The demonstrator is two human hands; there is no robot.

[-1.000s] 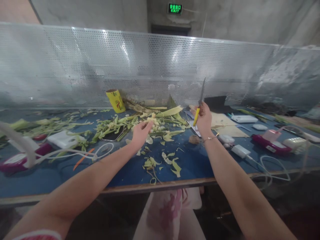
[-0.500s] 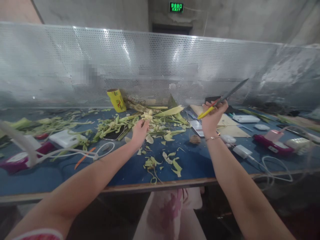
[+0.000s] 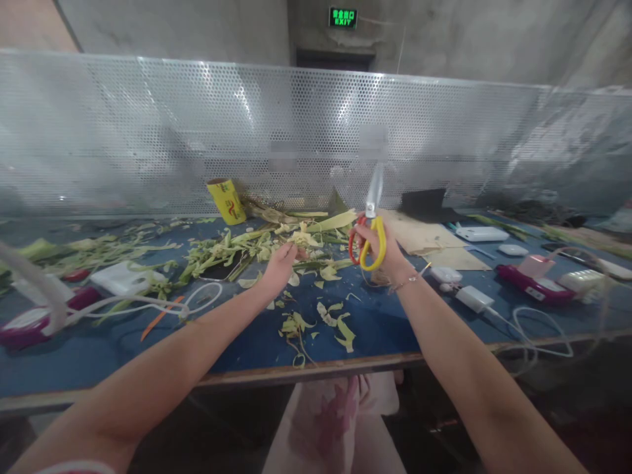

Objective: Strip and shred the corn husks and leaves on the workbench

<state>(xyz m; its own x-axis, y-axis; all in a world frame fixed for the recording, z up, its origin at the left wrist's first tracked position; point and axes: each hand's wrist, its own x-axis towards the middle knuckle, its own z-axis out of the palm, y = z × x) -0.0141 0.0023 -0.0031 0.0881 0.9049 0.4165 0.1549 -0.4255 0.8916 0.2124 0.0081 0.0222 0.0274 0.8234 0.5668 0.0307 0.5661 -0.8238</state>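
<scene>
My right hand grips scissors with red and yellow handles, blades pointing up toward the mesh screen. My left hand reaches over the pile of green and pale leaf scraps on the blue table, fingers loosely curled around a pale piece whose shape I cannot make out. More cut leaf bits lie nearer the table's front edge, between my two arms.
A yellow roll stands by the perforated metal screen. White devices, cables, a phone, cardboard, white chargers and a magenta gadget sit around. Pink patterned cloth hangs below the edge.
My right hand swung the scissors from tilted right to upright and moved left toward the middle. My left hand stayed over the leaf pile and shifted slightly.
</scene>
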